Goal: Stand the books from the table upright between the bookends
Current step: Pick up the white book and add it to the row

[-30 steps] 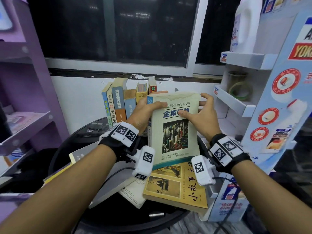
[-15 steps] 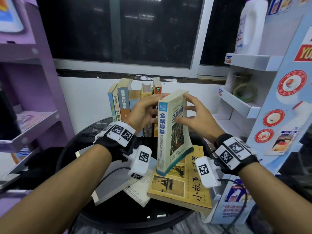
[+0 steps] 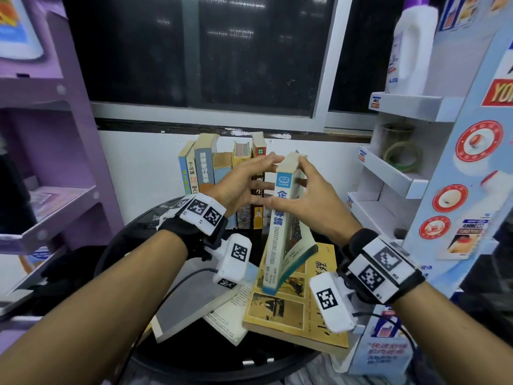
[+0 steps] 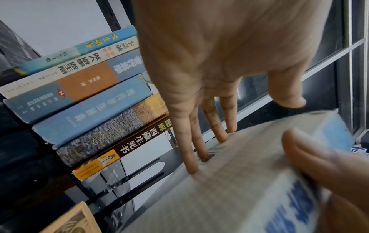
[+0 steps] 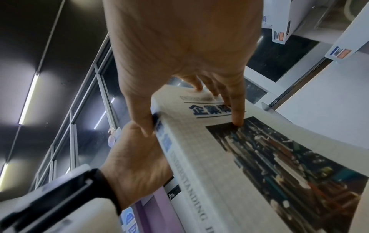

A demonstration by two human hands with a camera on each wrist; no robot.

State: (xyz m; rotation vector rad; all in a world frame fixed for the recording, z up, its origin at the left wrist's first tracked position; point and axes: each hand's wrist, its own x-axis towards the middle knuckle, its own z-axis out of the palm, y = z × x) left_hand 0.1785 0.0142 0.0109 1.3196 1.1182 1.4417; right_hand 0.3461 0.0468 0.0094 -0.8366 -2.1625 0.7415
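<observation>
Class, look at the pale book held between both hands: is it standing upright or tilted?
Tilted. The pale book leans top-left, its lower corner on the yellow book, between the left hand and right hand.

The left hand [image 4: 209, 55] reaches down with straight fingers [image 4: 189, 159], their tips touching the cover of the pale book [image 4: 239, 181]; its thumb [image 4: 285, 93] lies near the book's top edge. Another thumb [image 4: 323, 165] presses the blurred spine. Left of the hand, a row of books [image 4: 89, 97] stands packed together on the dark counter [image 4: 30, 181].
</observation>
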